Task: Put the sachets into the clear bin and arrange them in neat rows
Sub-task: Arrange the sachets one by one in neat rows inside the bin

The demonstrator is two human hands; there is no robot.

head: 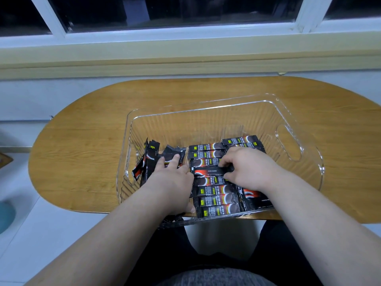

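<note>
Both in the box now! Pinching with the right hand [249, 168], fingers curled tight round the right end of one sachet [210, 171], held crosswise on top of the middle row [214, 193]. Pressing with the left hand [173, 178] just beside it, fingers stretched out straight and flat on the loose sachets [152, 159], gripping nothing.

Out from the hands: neat work in that middle row, dark sticks lying side by side, long edges touching, stacked from the near wall up toward the centre. Messier at the left end, a jumble there, some sachets tilted up on end against the ribbed wall by the left handle slot. Over on the right, a short stack [243, 141] behind the right knuckles, and a couple more sachets [255, 197] under the right wrist near the front wall. Possibly a few more dark ends beneath the left forearm, too shadowed to call.

All of it inside the clear bin [206, 106], far half bare, oval handle cutout at the right end. Under the bin, a rounded wooden table [82, 141], pushed up close beneath a white window frame [185, 36].
</note>
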